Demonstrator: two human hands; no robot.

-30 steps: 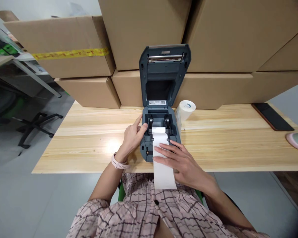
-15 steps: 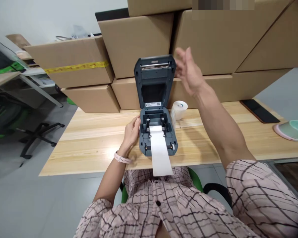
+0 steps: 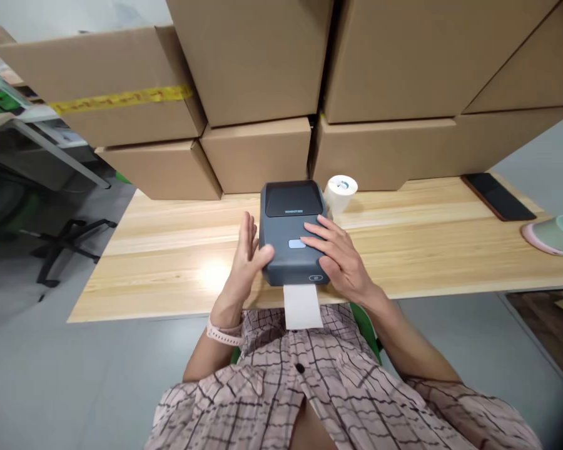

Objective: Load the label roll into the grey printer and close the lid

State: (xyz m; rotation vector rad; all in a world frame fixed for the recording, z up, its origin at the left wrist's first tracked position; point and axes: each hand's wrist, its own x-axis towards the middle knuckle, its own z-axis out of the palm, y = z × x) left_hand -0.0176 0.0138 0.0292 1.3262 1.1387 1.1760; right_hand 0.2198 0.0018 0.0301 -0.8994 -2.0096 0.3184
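A dark grey label printer (image 3: 281, 259) stands on the wooden table with its lid down. From its front slot a white paper strip (image 3: 303, 307) hangs over the table edge. My left hand (image 3: 248, 262) is open at the printer's left side, thumb on the front left edge of the lid and fingers stretched up beside it. My right hand (image 3: 342, 257) lies flat with fingers spread on the right part of the lid, a fingertip close to the pale blue button (image 3: 297, 244). Behind the printer on the right stands a roll of white labels (image 3: 340, 192).
Stacked cardboard boxes (image 3: 258, 156) form a wall along the back of the table (image 3: 169, 250). Towards the right end lie a black phone (image 3: 497, 196) and a mint green cup (image 3: 560, 234) on a pink base. An office chair's base (image 3: 68, 247) stands on the floor at left.
The printer's lid has swung down from upright to shut. My right hand has come down from behind the raised lid onto its top. My left thumb now rests on the lid.
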